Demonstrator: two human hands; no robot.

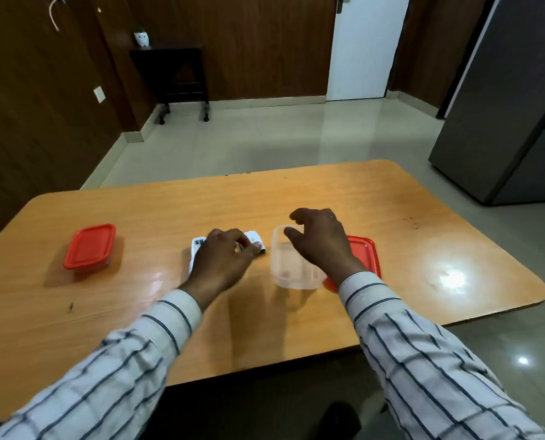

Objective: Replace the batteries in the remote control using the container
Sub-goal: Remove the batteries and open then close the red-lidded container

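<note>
A white remote control [197, 246] lies on the wooden table [169, 211], mostly hidden under my left hand [223, 262]. A white piece [254, 238], perhaps the battery cover, shows by my left fingertips, which curl down onto it. A clear open container [288, 271] stands to the right of the remote. My right hand [320, 241] hovers over the container with fingers apart and nothing in it. The container's red lid [365, 252] lies flat just right of it, partly under my right wrist. No battery can be made out.
A second container with a red lid on it [90, 247] stands at the table's left. A grey fridge [503, 106] rises beyond the far right corner. A dark side table [176, 74] stands by the far wall.
</note>
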